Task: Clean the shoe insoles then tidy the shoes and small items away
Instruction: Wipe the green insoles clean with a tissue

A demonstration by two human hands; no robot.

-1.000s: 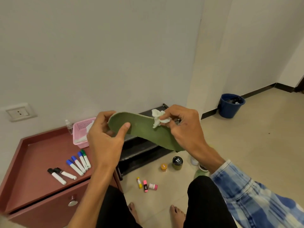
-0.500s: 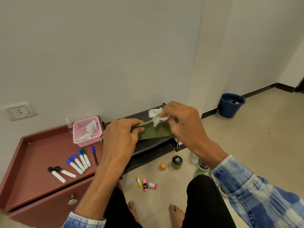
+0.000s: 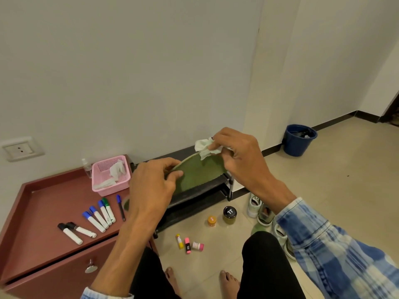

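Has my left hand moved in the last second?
Yes. The left hand, holding the insole, has shifted right: it overlapped the pink basket before and now sits clear of it.

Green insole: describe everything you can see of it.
The green insole is a thin, matte olive sheet with a paler edge, seemingly flexible. It is held in the air before the black shoe rack, tilted, its right end higher. The left hand pinches its lower end; the right hand presses a crumpled white tissue on its upper end. The hands hide both tips.
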